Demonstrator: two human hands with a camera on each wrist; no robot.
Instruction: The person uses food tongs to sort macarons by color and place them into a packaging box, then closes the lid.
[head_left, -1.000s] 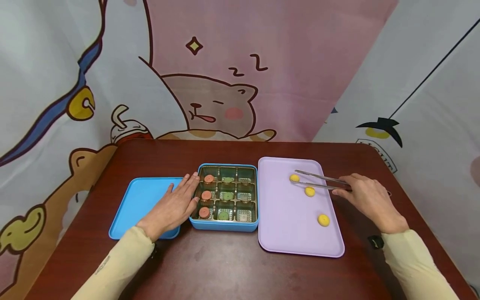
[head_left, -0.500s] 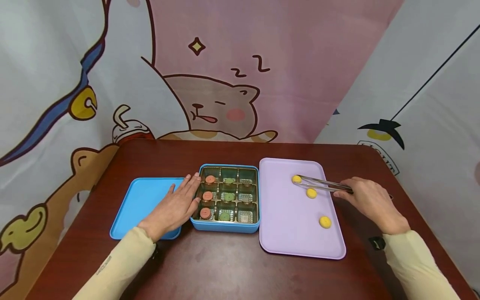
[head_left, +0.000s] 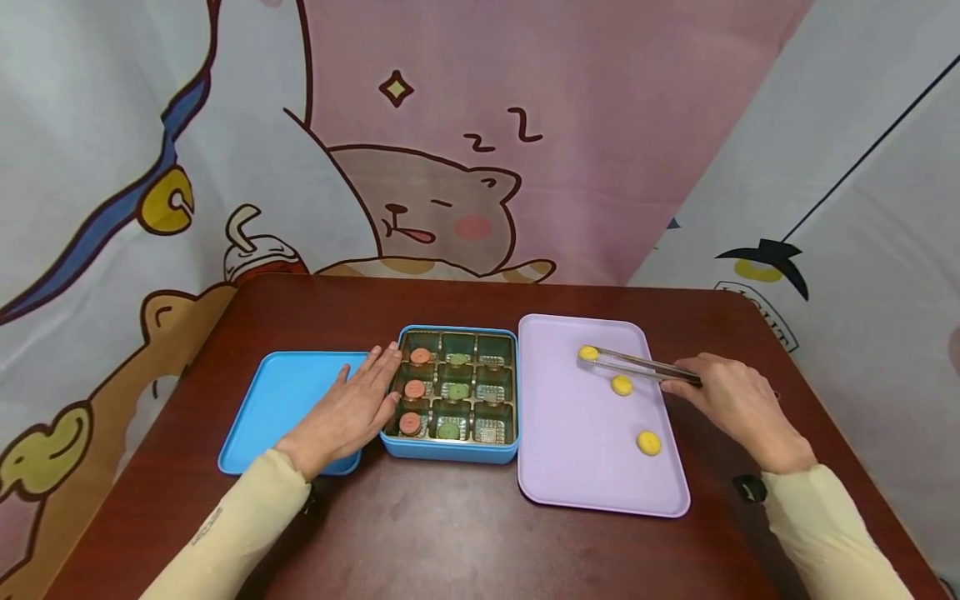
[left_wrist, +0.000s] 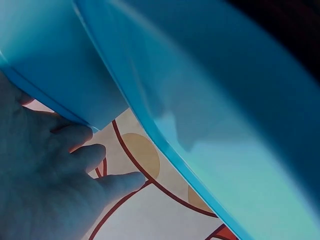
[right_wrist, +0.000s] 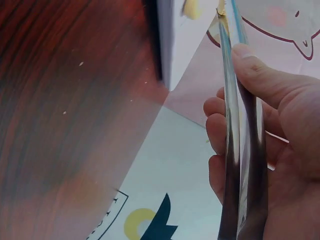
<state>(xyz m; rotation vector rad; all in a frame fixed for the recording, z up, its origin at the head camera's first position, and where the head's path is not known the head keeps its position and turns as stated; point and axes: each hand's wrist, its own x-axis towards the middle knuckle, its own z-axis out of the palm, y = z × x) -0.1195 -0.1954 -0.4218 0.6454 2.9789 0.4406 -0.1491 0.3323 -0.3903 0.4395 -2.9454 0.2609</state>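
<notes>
My right hand (head_left: 735,404) grips metal tongs (head_left: 652,365), their arms squeezed close together in the right wrist view. The tong tips hold a small yellow round piece (head_left: 588,353), like a cookie, over the far part of the lilac tray (head_left: 585,458). Two more yellow pieces (head_left: 622,385) lie on that tray. My left hand (head_left: 341,417) rests with straight fingers along the left side of a blue box (head_left: 450,452). Inside it, a gold divided insert (head_left: 492,408) has orange pieces (head_left: 409,423) in its left column and green pieces (head_left: 448,430) in the middle one.
A blue lid (head_left: 281,404) lies flat to the left of the box, partly under my left forearm. The lilac tray stands close against the box's right side. The dark wooden table (head_left: 465,533) ends at a cartoon-printed cloth (head_left: 600,167) behind.
The tongs, spread wide around the far yellow piece a second ago, have closed on it. The piece has since shifted slightly up and left. My left hand stays in place.
</notes>
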